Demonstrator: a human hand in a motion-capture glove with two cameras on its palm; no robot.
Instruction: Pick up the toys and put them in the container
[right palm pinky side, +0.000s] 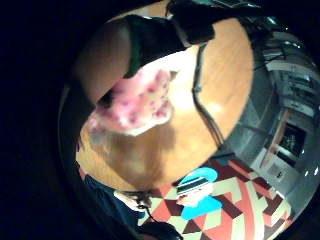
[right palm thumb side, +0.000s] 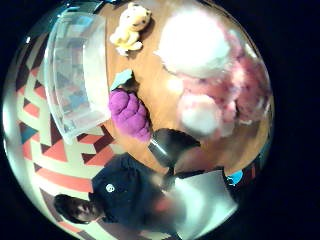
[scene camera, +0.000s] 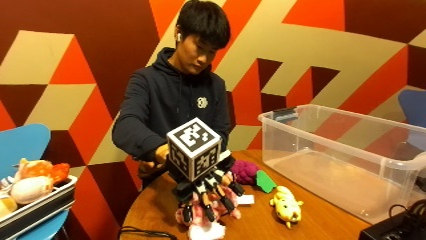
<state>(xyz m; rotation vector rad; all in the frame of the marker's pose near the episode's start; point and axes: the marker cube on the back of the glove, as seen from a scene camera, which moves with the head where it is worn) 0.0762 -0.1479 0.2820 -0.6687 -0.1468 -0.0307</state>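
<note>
In the outside view my gloved right hand (scene camera: 206, 197) reaches down over a pink and white plush toy (scene camera: 206, 231) on the round wooden table (scene camera: 319, 220). Its fingers curl around the toy's top. The same toy (right palm thumb side: 210, 85) fills much of the thumb side palm view, and a finger lies against it (right palm pinky side: 137, 102) in the little finger side view. A purple grape plush (scene camera: 245, 171) with a green leaf lies just behind the hand. A yellow plush animal (scene camera: 286, 206) lies to its right. The clear plastic container (scene camera: 346, 150) stands open at the table's right.
A blue chair at the left carries a tray (scene camera: 33, 210) with more plush toys. A black device (scene camera: 399, 225) with cables sits at the table's near right corner. A cable (scene camera: 143, 231) runs along the table's near left edge. The person's bare hand stays near the table's far edge.
</note>
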